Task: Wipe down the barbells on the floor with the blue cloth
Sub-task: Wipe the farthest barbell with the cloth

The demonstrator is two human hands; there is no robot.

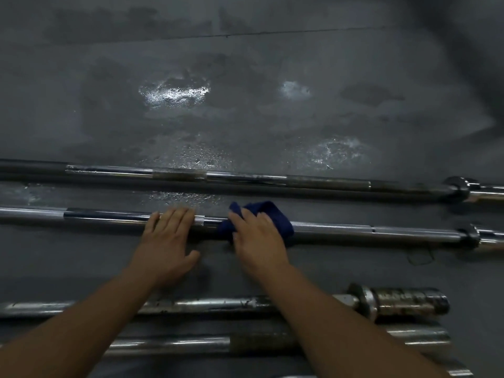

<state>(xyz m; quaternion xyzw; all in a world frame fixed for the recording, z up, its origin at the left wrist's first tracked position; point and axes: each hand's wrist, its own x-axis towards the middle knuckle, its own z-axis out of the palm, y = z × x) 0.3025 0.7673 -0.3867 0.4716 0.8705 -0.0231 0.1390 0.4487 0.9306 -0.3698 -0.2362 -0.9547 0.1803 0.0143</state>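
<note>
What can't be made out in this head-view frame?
Head view:
1. Blue cloth: mostly under the right hand; its grip is hidden.
2. Wiped barbell: both ends cut off by frame edges.
3. Near barbells: middles behind the forearms.
4. Top-right corner: dark blur.

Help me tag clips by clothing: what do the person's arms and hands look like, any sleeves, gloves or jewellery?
The left hand and right hand are bare: no gloves, rings or watch visible. The left arm and right arm are bare too, no sleeve in view up to the frame edge. Dim light hides fine marks.
</note>
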